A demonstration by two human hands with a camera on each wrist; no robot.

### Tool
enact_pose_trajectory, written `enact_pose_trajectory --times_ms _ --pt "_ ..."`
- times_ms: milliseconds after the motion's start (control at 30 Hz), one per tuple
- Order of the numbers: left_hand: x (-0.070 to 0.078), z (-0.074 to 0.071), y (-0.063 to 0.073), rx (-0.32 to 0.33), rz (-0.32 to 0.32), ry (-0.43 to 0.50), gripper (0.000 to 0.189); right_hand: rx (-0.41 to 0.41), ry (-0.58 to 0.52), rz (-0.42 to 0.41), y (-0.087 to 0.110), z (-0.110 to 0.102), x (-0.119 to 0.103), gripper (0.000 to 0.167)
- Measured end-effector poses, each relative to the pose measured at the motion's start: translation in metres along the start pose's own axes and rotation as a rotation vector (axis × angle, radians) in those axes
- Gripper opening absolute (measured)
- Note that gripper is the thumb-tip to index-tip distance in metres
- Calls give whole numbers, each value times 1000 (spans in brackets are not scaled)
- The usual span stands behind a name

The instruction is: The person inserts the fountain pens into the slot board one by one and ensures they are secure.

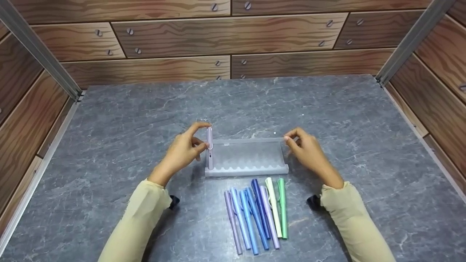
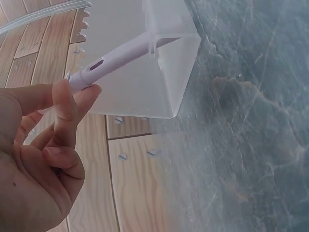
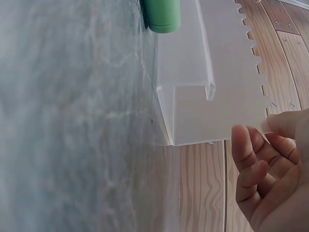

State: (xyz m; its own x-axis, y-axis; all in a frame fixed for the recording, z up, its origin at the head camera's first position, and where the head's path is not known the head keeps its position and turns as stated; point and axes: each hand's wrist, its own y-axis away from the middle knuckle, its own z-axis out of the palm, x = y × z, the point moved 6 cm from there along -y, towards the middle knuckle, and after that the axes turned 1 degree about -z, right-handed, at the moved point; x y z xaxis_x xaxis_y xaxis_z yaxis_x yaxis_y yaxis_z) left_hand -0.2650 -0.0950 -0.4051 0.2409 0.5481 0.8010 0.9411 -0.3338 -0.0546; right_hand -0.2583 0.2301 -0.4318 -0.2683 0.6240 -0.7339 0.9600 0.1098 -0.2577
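Fingers of left hand grasp lilac pen, its lower end inside clear rack's left end; right hand pinches rack's far right corner. Eight pens lie toward bench's near edge.

Held pen: partly covered by left hand, left wrist view; hidden at lower end behind rack front, head view.
Left hand: cut by left edge, left wrist view.
Rack: cut by top edge, both wrist views; covered at one corner by right hand.
Right hand: cut by right edge, right wrist view.
Green pen: cropped to one end, same view.
Table: blurred, same view.
Sleeves: cut by bottom edge, head view.
Black bits: partly covered, kind unclear.
Specks: too small to tell.
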Motion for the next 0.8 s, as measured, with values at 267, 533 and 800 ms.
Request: enact_pose_trajectory --times_ms 267,533,800 --pt "-5 1 0 0 -1 -9 54 5 -1 -15 1 1 -1 16" --pt "-2 -6 9 -41 -1 -209 67 -13 -18 0 2 2 2 16" --pt "1 -9 24 -31 -28 -293 78 -8 -31 -8 0 1 1 15"
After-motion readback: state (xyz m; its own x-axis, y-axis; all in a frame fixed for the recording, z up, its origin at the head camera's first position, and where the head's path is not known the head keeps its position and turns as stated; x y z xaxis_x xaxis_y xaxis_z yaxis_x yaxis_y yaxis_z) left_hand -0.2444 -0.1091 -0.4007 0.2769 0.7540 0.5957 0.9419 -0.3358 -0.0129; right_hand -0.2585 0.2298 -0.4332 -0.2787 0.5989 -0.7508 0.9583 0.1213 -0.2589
